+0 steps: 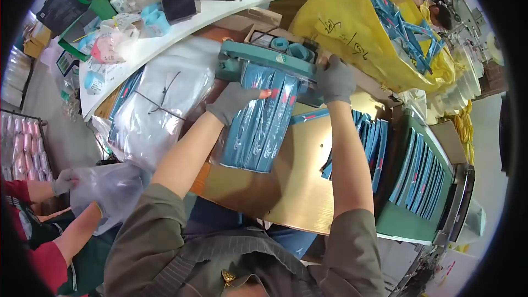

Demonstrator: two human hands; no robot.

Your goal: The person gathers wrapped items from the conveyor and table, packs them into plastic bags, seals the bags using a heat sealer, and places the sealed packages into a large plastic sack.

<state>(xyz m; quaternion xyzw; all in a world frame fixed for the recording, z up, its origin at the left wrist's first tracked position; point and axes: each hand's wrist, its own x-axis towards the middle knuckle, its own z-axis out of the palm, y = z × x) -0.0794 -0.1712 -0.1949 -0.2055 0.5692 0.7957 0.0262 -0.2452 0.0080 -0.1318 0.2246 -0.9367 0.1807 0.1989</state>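
Observation:
My left hand (pixel 237 103), in a grey glove with bare fingertips, grips a clear-bagged pack of slim blue boxes (pixel 257 126). Its thumb lies across the top of the pack. The pack's far end reaches under the teal arm of a bag sealer (pixel 269 56). My right hand (pixel 335 80), also in a grey glove, is closed at the right end of that arm; its fingertips are partly hidden. A single blue strip-like box (pixel 309 116) lies on the wooden table (pixel 286 198) between my forearms.
A heap of clear plastic bags (pixel 159 104) lies left of the pack. Rows of blue boxes stand in a green tray (pixel 396 223) at right. A yellow sack (pixel 335 19) holds more blue pieces. At lower left, a co-worker's hands hold a clear bag (pixel 110 187).

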